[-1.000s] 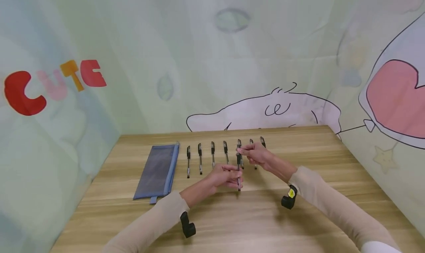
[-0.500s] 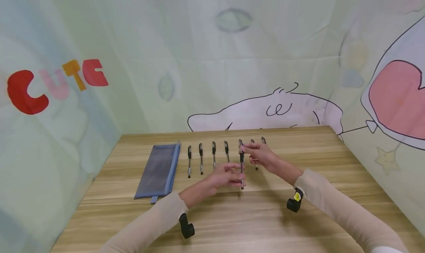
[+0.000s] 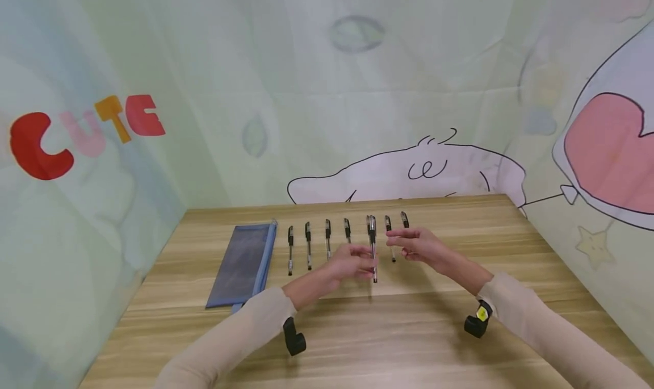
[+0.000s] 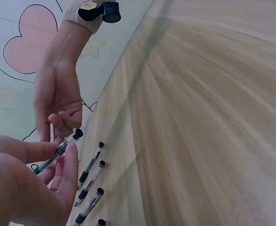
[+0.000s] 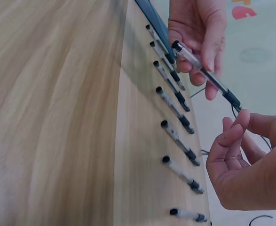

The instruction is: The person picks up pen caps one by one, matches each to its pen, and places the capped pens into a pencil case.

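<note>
My left hand point(image 3: 352, 261) pinches a black capped pen point(image 3: 373, 252) with a clear barrel, between thumb and fingers, raised over the table with its cap end pointing away. In the left wrist view the black end of this pen point(image 4: 76, 133) sticks out past the fingertips. My right hand point(image 3: 419, 245) hovers just right of the pen, thumb and fingers extended, with a gap to the pen in the head view. Behind and beside the hands, several similar pens point(image 5: 173, 108) lie in a row, caps toward the back; some are partly hidden by the hands.
Left of the row lies a blue mesh zip pouch point(image 3: 237, 267), its near end partly covered by the left sleeve point(image 3: 255, 321). The wooden table point(image 3: 388, 343) meets a printed cloth wall point(image 3: 327, 122) at the back and sides.
The right hand has let go of the pen's cap end and moved off to the right. The left hand keeps the pen, its lower end now slightly farther from me.
</note>
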A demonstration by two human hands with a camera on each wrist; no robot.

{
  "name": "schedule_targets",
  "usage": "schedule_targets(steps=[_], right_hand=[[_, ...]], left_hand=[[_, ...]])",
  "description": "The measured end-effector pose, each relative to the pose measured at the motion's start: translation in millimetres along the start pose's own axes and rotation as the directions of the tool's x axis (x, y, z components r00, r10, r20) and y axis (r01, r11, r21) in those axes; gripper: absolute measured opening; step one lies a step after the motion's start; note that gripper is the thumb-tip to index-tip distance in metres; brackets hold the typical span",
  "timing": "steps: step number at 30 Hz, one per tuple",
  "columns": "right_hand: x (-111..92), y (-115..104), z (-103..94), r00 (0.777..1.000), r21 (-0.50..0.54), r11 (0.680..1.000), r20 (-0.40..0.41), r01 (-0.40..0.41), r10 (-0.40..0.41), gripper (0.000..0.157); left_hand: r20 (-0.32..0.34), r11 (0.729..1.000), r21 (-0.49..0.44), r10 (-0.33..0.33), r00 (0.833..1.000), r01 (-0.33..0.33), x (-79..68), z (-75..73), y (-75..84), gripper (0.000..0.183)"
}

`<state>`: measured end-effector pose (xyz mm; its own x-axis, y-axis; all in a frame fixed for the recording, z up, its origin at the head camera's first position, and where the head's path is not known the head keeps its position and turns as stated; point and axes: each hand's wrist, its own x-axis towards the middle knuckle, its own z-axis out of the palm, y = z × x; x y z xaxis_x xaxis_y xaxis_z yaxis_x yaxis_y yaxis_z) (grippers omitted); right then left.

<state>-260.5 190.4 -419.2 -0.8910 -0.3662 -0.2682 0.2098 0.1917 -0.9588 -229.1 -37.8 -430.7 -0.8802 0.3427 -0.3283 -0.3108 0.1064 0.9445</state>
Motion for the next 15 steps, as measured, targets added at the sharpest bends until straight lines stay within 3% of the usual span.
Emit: schedule_targets(steps=[15], right_hand=[[-30.8, 15.5, -46.4, 0.998, 0.037, 0.999, -0.049, -0.035, 0.037, 0.052]], left_hand=[[-0.018, 1.000, 0.028, 0.012, 1.000, -0.011, 31.2, 14.5, 9.8, 0.041]])
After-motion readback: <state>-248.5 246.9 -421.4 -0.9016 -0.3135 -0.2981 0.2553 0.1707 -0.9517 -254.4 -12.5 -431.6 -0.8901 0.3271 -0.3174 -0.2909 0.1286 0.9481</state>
